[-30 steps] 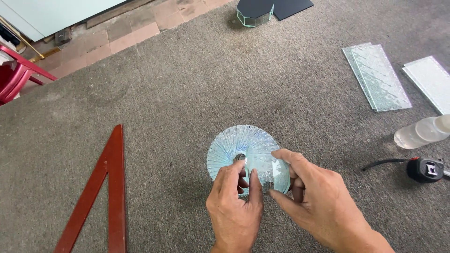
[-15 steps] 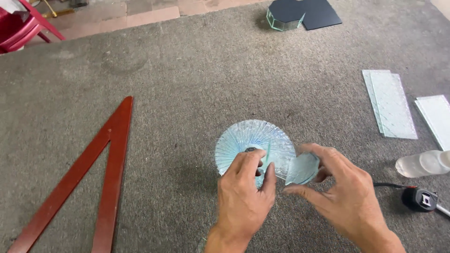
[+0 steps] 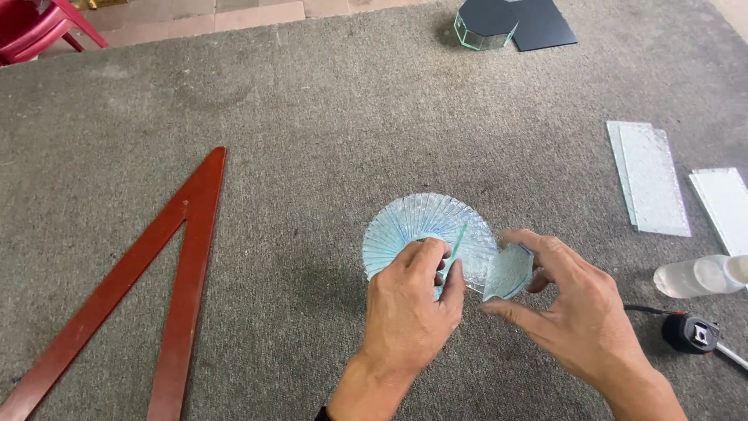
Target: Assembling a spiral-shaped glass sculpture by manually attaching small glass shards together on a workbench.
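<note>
**Fan of glass strips, one loose piece in the right hand**

The left hand (image 3: 409,312) is pinching the narrow ends of a fan of textured glass strips (image 3: 428,230), its grip clenched on them at the pivot. The fan is lying near the middle of the grey carpeted bench (image 3: 327,117), spreading away from the person; one strip is standing on edge, its long axis tilting up and to the right. The right hand (image 3: 580,320) is grasping a small glass piece (image 3: 508,273) between thumb and fingers, just beside the fan. The glass is pale blue-green, ribbed and translucent. A red wooden triangle (image 3: 183,257) is lying to the left, flat patterned glass panes (image 3: 650,179) to the right.
</note>
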